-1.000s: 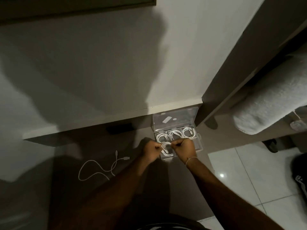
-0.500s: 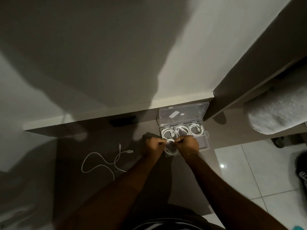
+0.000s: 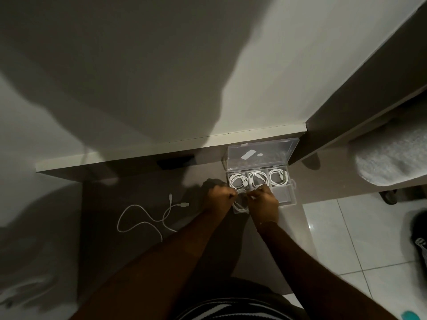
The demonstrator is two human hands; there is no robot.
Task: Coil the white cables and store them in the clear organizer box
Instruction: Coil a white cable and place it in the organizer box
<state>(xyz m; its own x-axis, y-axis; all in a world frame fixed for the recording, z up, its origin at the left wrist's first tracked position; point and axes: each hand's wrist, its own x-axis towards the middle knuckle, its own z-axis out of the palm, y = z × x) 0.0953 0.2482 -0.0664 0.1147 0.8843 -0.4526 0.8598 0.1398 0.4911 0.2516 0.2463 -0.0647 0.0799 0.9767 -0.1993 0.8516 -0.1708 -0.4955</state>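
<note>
Here, the left hand [image 3: 220,197] and the right hand [image 3: 264,201] are both closed tight on one coiled white cable [image 3: 240,203] over the front of the clear organizer box [image 3: 291,197], while a loose white cable [image 3: 147,217] lies left of the left hand.

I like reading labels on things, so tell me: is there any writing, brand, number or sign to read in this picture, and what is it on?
No text can be read.
Two pale stickers sit on the open lid of the clear organizer box: one oblong, one round. Any print on them is too small and blurred to read.
The coiled white cables and the loose white cable show no readable marking.
</note>
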